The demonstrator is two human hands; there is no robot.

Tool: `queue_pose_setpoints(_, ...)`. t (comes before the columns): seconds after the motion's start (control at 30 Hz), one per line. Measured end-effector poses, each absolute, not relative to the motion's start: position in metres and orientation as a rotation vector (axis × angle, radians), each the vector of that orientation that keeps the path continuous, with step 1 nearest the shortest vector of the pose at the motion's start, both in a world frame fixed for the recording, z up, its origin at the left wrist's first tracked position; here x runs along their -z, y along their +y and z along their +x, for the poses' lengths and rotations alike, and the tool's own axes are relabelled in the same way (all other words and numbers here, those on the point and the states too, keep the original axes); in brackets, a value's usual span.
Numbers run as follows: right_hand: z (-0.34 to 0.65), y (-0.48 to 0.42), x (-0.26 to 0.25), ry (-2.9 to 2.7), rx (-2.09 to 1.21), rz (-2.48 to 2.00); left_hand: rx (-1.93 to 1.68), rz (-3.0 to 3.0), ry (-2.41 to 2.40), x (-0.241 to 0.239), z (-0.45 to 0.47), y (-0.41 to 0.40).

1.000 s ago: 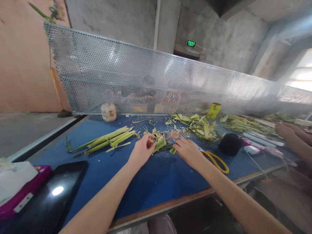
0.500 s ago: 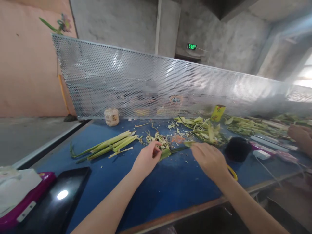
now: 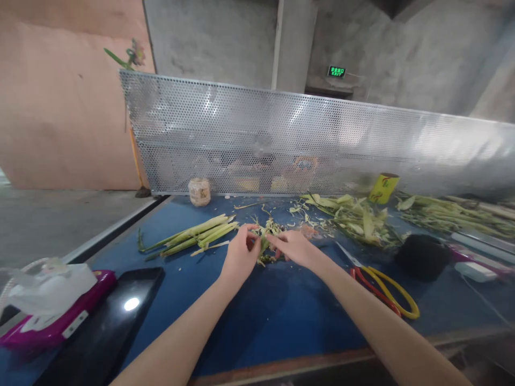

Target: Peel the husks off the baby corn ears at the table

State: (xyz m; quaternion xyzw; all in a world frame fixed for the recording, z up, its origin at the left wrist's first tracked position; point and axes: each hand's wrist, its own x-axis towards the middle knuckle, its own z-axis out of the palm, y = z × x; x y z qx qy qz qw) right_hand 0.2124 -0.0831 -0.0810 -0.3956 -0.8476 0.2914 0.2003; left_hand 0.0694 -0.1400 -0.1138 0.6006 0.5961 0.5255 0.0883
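- The green leaf piece [image 3: 264,245] is held at the near edge of the scrap pile [image 3: 275,226], over the blue surface [image 3: 261,332].
- It appears pinched by the fingers of the left hand [image 3: 240,251]; the fingers of the right hand [image 3: 300,247] are placed against it, their closure cannot be told.
- Tearing could be caused by an uneven pull.
- Loss among the scraps could be caused by a slipped hold.
- The scissors [image 3: 356,262], right of the pile, could be knocked by the right forearm.
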Motion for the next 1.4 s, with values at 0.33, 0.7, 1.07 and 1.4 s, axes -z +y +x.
queue_pose_setpoints(0.33,0.216,-0.064,0.099,-2.082,-1.256,-0.693,-1.512,1.651,1.611,0.116,0.079,-0.14)
queue_pose_setpoints(0.7,0.226,-0.064,0.094,-1.888,-1.543,-0.61,-1.529,1.222,1.176,0.101,0.089,-0.146)
queue_pose_setpoints(1.07,0.226,-0.07,0.088,-1.689,-1.798,-0.532,-1.542,1.207,1.1,0.096,0.088,-0.149)
queue_pose_setpoints(1.4,0.224,-0.066,0.092,-1.696,-1.76,-0.54,-1.523,1.236,1.111,0.096,0.087,-0.15)
